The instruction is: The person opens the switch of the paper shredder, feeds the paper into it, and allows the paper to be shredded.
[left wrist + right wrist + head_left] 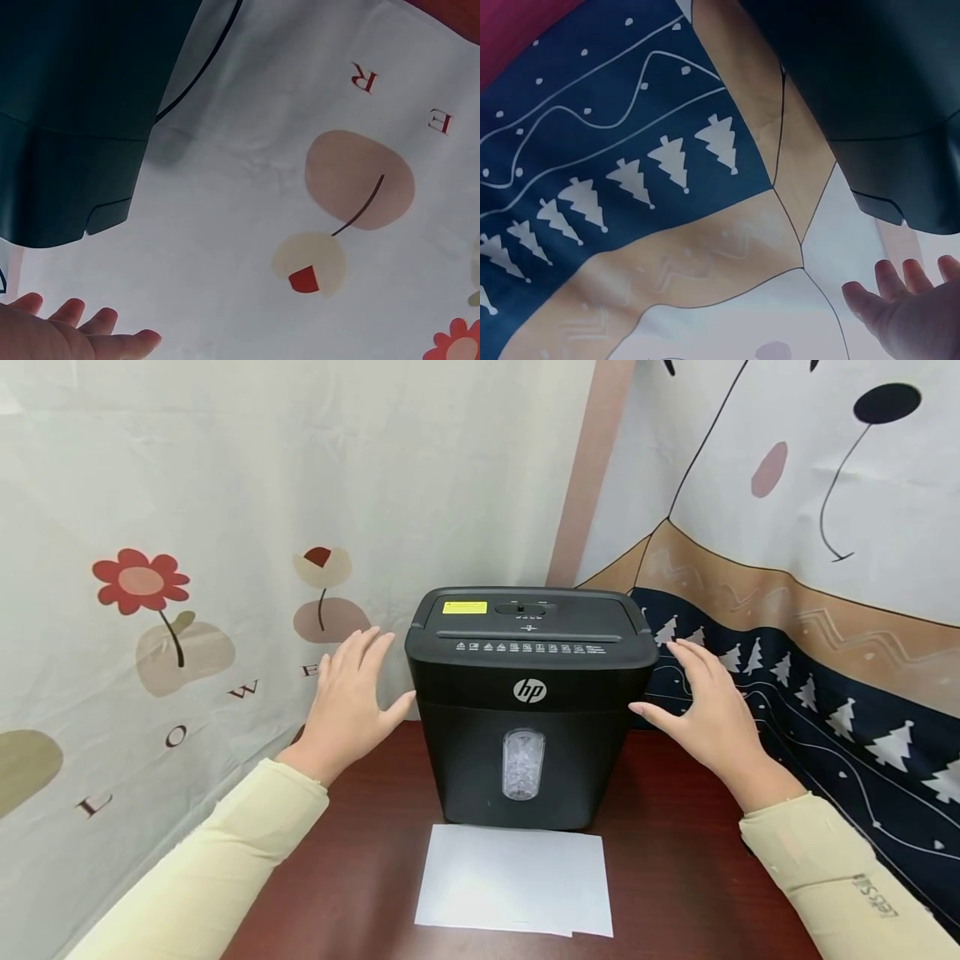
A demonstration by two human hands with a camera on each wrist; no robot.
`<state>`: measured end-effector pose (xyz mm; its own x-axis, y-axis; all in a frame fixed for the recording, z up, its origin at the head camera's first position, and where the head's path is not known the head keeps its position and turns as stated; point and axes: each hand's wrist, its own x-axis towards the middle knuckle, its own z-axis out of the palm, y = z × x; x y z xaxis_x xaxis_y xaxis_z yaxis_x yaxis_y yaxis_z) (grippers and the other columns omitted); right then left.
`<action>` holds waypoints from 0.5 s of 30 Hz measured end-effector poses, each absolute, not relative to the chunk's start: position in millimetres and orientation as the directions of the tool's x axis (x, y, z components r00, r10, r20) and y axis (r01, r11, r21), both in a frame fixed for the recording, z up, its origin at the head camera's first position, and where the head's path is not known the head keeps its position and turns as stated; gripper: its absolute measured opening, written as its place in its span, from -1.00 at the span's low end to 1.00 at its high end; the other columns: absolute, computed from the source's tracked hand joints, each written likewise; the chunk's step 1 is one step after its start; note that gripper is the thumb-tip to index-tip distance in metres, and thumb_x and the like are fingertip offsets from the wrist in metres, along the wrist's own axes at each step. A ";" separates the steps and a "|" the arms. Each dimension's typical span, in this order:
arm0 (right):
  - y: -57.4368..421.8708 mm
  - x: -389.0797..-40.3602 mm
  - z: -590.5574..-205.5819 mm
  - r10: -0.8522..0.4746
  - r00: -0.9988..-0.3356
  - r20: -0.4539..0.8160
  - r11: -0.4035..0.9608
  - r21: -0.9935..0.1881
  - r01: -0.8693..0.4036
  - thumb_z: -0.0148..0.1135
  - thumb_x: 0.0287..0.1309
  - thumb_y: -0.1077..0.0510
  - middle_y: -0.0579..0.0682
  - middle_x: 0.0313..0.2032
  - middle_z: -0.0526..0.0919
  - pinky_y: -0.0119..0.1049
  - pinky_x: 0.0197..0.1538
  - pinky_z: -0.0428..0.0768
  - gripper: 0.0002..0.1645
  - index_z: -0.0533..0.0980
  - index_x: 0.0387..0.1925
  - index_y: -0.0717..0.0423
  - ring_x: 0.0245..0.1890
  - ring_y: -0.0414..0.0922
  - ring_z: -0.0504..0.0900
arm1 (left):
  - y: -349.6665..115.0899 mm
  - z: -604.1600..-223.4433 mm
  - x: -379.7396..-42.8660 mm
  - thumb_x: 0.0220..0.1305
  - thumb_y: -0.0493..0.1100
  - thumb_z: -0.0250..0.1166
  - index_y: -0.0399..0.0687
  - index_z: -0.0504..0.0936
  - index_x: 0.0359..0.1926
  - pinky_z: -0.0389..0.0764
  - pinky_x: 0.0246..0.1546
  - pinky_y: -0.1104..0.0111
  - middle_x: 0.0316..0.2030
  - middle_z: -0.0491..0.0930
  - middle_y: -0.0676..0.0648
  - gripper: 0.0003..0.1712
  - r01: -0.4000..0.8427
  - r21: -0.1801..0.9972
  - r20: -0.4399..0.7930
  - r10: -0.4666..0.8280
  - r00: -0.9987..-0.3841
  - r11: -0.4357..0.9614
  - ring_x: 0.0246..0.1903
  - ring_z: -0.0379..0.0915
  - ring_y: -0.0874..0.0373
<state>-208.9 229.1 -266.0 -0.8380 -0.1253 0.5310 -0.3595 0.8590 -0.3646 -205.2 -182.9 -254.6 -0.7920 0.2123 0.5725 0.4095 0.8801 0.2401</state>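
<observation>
Black plastic forms the shredder (pixel 465 752) that we see upright on a dark red table (pixel 330 885), midway between two raised hands. The left hand (pixel 348 702) is just beside its left side, the right hand (pixel 712 710) just beside its right. On both we see the fingers stretched out and each thumb spread apart from them, so neither grip is clamped on anything. In the wrist views the fingertips that we see stand clear of the shredder; in the head view the thumbs come so near its sides that we cannot tell whether they touch.

On its top we find a yellow label (pixel 465 607), a small switch (pixel 521 608) and a long slot (pixel 528 636). Below the logo (pixel 529 691), a clear window (pixel 522 765) shows pale scraps inside. In front of its base, white paper (pixel 513 881) lies flat, one corner of a lower sheet peeping out. From the left wrist we also see a black cord (pixel 202 71) beside the shredder. Pale yellow sleeves (pixel 258 827) cover both forearms. Behind, we see a light cloth (pixel 450 468) printed with flowers and, to the right, a patterned cloth (pixel 885 485) with white trees on navy.
</observation>
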 end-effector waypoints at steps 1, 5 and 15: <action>229.3 -208.0 -267.6 -0.123 -0.840 0.528 0.858 -0.368 -0.357 0.49 -0.05 -0.07 0.26 0.38 0.21 0.34 0.19 0.28 0.02 0.24 0.37 0.22 0.36 0.25 0.18 | -183.6 -256.0 -204.7 0.15 -0.10 0.34 -0.26 0.24 0.35 -0.05 0.24 -0.35 0.34 0.18 -0.31 -0.20 0.403 0.247 0.563 0.208 -0.800 0.881 0.37 -0.02 -0.27; 231.0 -205.4 -275.1 -0.110 -0.851 0.514 0.857 -0.384 -0.343 0.48 -0.03 -0.08 0.27 0.37 0.21 0.34 0.19 0.28 0.02 0.23 0.37 0.23 0.34 0.26 0.18 | -185.8 -261.2 -203.1 0.13 -0.08 0.36 -0.25 0.22 0.37 -0.07 0.24 -0.37 0.36 0.16 -0.33 -0.15 0.378 0.255 0.537 0.195 -0.821 0.890 0.38 -0.05 -0.29; 233.2 -204.7 -297.3 -0.090 -0.881 0.464 0.864 -0.403 -0.301 0.43 0.02 -0.12 0.30 0.37 0.19 0.36 0.18 0.26 0.02 0.20 0.38 0.26 0.33 0.29 0.18 | -191.4 -277.9 -197.9 0.16 -0.05 0.34 -0.27 0.20 0.38 -0.09 0.22 -0.39 0.35 0.16 -0.34 -0.14 0.311 0.243 0.474 0.167 -0.864 0.919 0.37 -0.07 -0.30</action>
